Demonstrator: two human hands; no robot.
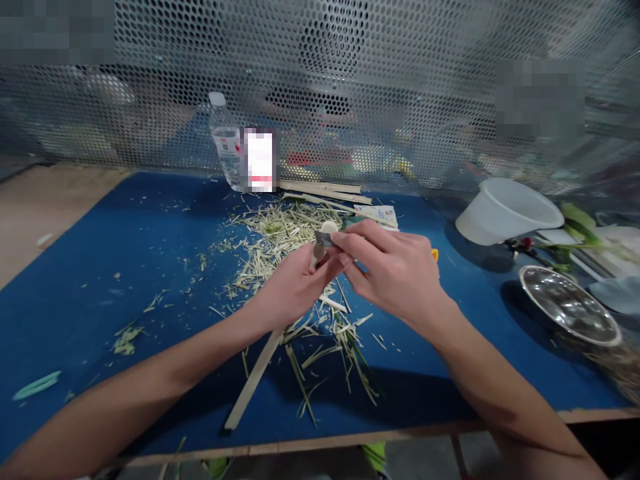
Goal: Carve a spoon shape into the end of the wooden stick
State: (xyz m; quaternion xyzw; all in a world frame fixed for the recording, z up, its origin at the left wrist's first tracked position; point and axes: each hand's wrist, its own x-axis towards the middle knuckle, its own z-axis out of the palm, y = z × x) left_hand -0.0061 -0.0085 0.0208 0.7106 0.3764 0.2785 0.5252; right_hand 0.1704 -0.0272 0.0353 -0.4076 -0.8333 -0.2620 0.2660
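Observation:
My left hand (290, 287) is closed around a long pale flat strip (255, 380), which looks like split plant stalk; its lower part slants below the hand toward the table's front edge. In my right hand (395, 267) a small grey blade (324, 237) is pinched between thumb and fingers, its tip at the strip's upper end. Both hands meet above the middle of the table. A round whitish piece (329, 227) shows just behind the blade; I cannot make out what it is. Thin pale and green shavings (280, 233) lie heaped behind and beneath the hands.
A water bottle (227, 150) and a lit screen (261, 160) stand by the perforated metal panel (425, 100). Long pale strips (325, 189) lie behind the shavings. At right are a white plastic tub (483, 217) and a steel bowl (570, 303). Green string (37, 386) lies at left.

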